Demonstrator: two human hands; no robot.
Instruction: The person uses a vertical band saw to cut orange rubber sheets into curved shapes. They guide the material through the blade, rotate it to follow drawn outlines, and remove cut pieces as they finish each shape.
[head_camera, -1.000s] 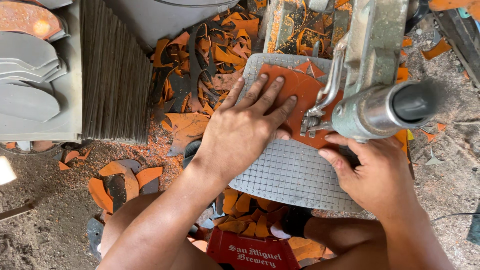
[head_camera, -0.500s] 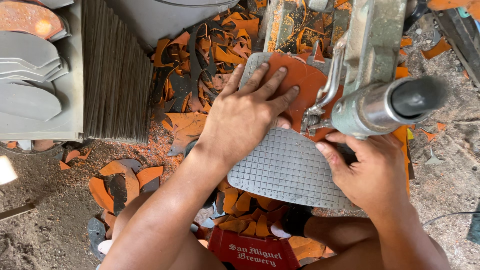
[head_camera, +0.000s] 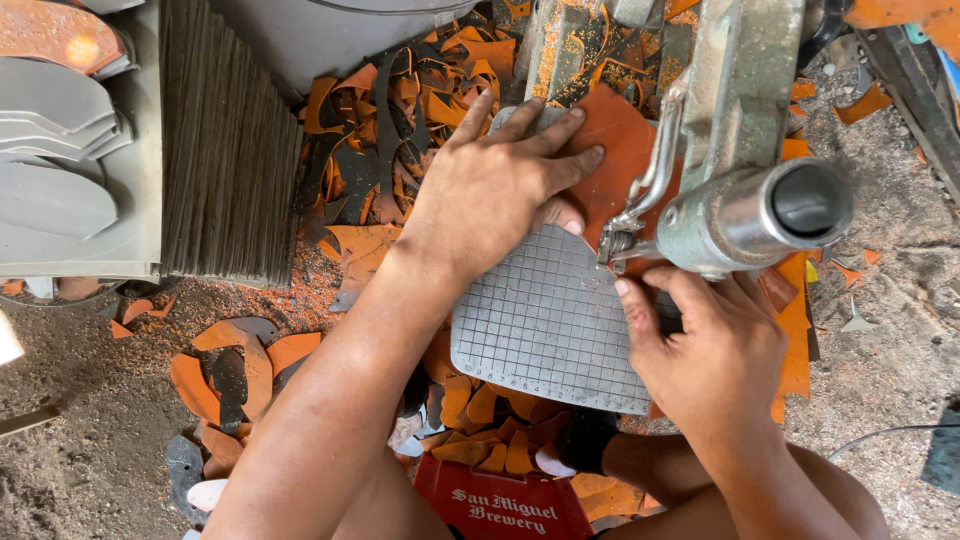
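While the left hand (head_camera: 500, 195) lies flat w/ fingers spread on an orange sheet piece (head_camera: 625, 150), pressing it onto the grey gridded plate (head_camera: 545, 320), the right hand (head_camera: 705, 350) sits at the plate's right edge, just under the machine's metal cylinder (head_camera: 750, 215); its fingers curl down over the edge, but can't tell if they grip anything. Orange piece lies at the plate's far end, partly under the machine arm (head_camera: 740, 80) & the small metal foot (head_camera: 620, 235). Left thumb tip rests on the grid just beside the foot. Orange & dark offcuts (head_camera: 400, 110) litter the ground beyond the plate, more scraps near the person's knees. Stack of thin dark sheets (head_camera: 230, 150) stands at left, next to grey cut-out shapes (head_camera: 55, 190). Red crate (head_camera: 500, 505) at bottom edge.
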